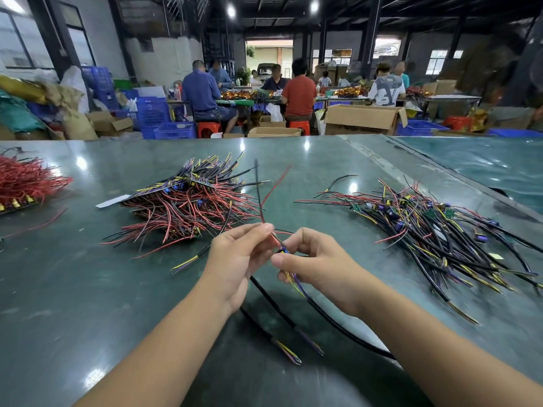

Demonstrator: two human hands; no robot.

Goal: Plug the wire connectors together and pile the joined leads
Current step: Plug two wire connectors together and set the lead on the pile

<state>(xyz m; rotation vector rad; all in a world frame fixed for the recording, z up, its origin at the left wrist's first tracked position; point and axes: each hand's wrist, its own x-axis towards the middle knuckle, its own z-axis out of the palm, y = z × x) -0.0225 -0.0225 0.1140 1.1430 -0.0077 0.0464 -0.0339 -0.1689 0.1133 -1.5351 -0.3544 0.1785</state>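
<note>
A green worktop (88, 289) is seen, with a stacked pile of leads (188, 204) at the left and a loose pile (435, 230) at the right. Between them, above the worktop, one lead (266, 201) is pinched by the left hand (238, 259), and its connector end (283, 250) is gripped by the curled fingers (293, 261) of the right hand (320, 259).

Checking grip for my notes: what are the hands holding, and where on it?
Both hands pinch one wire lead at its middle joint: left hand on the red and black wires, right hand on the connector end.
</note>
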